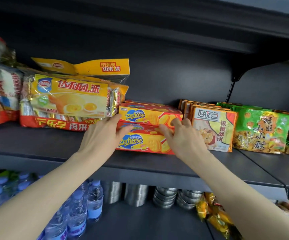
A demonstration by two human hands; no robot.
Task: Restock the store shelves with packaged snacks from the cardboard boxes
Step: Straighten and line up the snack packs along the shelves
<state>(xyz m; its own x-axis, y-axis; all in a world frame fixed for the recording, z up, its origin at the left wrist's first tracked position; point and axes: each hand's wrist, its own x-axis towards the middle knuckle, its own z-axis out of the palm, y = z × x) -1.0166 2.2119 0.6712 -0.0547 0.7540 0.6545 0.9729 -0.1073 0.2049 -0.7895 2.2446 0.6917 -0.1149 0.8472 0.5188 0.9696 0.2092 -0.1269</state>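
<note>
Two red-and-yellow Zecheese cracker boxes sit mid-shelf, one (145, 144) at the front and another (147, 116) higher behind it. My left hand (102, 135) reaches in with straight fingers touching the upper box's left end, thumb lying on the front box's top. My right hand (180, 137) has its fingers curled round the upper box's right end, and its thumb stretches left along the front box's top edge. More of these boxes lie behind, mostly hidden. No cardboard box is in view.
Large yellow pie bags (67, 99) stand left of the boxes; walnut biscuit packs (214, 127) and green snack bags (261, 132) stand to the right. The dark shelf (45, 141) shows bare board at front left. Below are water bottles (81, 210), steel bowls (164, 196) and yellow packets (213, 215).
</note>
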